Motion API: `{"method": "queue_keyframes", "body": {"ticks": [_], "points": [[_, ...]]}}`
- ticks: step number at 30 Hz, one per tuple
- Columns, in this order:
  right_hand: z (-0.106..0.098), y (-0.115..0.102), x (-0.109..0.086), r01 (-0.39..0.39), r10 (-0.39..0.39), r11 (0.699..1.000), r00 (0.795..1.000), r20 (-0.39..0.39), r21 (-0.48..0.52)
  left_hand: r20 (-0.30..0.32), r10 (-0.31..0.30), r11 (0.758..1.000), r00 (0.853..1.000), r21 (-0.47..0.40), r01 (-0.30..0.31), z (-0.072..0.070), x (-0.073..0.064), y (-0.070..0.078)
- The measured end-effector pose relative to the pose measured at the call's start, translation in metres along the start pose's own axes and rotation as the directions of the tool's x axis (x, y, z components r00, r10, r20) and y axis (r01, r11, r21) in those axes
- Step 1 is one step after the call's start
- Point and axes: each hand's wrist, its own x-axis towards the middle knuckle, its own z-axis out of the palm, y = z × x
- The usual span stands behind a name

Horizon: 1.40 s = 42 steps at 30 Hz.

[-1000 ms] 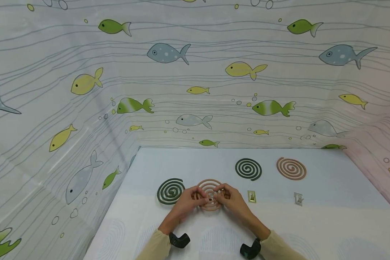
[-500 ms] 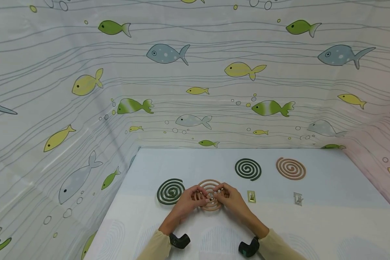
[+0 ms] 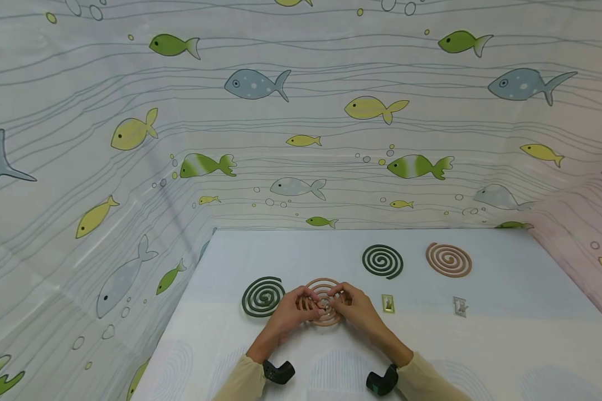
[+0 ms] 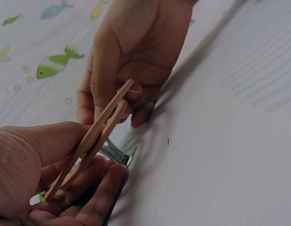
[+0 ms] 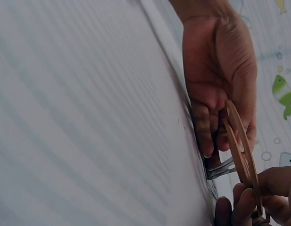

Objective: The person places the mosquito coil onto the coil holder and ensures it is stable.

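Observation:
In the head view a brown mosquito coil (image 3: 326,323) lies between my two hands, above the white table. My left hand (image 3: 292,312) grips its left side, thumb on top and fingers underneath. My right hand (image 3: 357,307) pinches the coil from the right, its fingertips near the centre. Under the coil a small silver metal stand (image 4: 115,153) rests on the table in the left wrist view; the right wrist view shows the same stand (image 5: 221,170). Fingers hide where coil and stand meet. Beside my left hand a dark green mosquito coil (image 3: 251,297) sits over the table.
Farther back on the table (image 3: 301,250) lie another green mosquito coil (image 3: 383,260) and another brown one (image 3: 448,260). Right of my hands are a gold-coloured metal stand (image 3: 388,303) and a silver stand (image 3: 460,307). A fish-patterned sheet (image 3: 301,161) surrounds the table.
Both hands stay at the brown coil with only slight finger shifts at its centre. The other coils and stands lie where they were.

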Motion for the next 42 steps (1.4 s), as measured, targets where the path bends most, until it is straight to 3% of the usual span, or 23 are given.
{"method": "queue_keyframes", "body": {"ticks": [19, 28, 31, 39, 42], "points": [[0.0, 0.0043, -0.0033, 0.03, -0.03, 0.989, 1.0, 0.0, 0.143, -0.027, 0.018, 1.0, 0.999, -0.001, -0.018, -0.0004, -0.0029, -0.0021], [-0.0003, 0.0056, -0.005, 0.005, -0.002, 0.996, 1.0, -0.031, 0.092, 0.027, 0.029, 0.999, 0.999, -0.02, -0.028, 0.0007, -0.0034, -0.0002], [-0.0005, 0.0047, -0.0051, 0.01, -0.008, 0.998, 0.999, -0.034, 0.061, 0.027, 0.025, 1.0, 0.999, -0.004, -0.024, 0.0004, -0.003, -0.0003], [0.0022, 0.0035, -0.0038, 0.033, -0.025, 0.995, 0.996, -0.089, 0.096, -0.007, 0.032, 0.998, 0.999, -0.052, -0.032, 0.0009, -0.0028, -0.0045], [0.0026, 0.0033, -0.0046, 0.007, 0.005, 0.994, 0.994, -0.106, 0.109, -0.009, 0.042, 0.997, 0.999, -0.058, -0.043, 0.0009, -0.003, -0.0053]]}}
